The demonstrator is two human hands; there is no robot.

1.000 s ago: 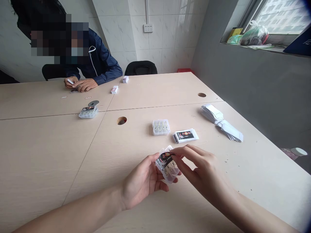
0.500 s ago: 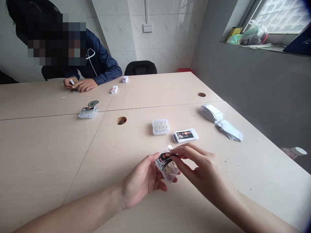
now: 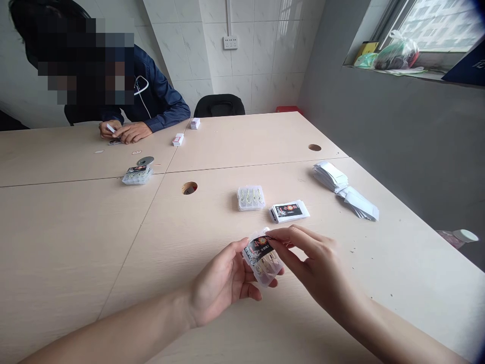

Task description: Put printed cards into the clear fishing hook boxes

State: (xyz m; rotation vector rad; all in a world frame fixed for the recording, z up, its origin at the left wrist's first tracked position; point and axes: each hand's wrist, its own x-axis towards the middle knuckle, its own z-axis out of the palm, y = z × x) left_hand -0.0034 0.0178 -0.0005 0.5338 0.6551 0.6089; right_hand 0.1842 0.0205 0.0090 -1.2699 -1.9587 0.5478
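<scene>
My left hand is closed around a small clear plastic box with gold-coloured hooks inside, held tilted above the table. A black printed sticker lies across the upper part of its lid. The thumb and forefinger of my right hand pinch the sticker's right end, which their tips partly hide. Just beyond my hands, a stack of white backing sheets carries a black sticker on top. To its left stands another clear box of hooks.
Piles of white slips lie toward the right edge of the table. Across the table sits a person in a blue jacket, hands on small items. Boxes with a labelled one on top and small white packs stand farther off.
The sticker now lies flatter on the lid, where its right end was lifted and curled before. My right fingertips have shifted slightly, and the box barely moved.
</scene>
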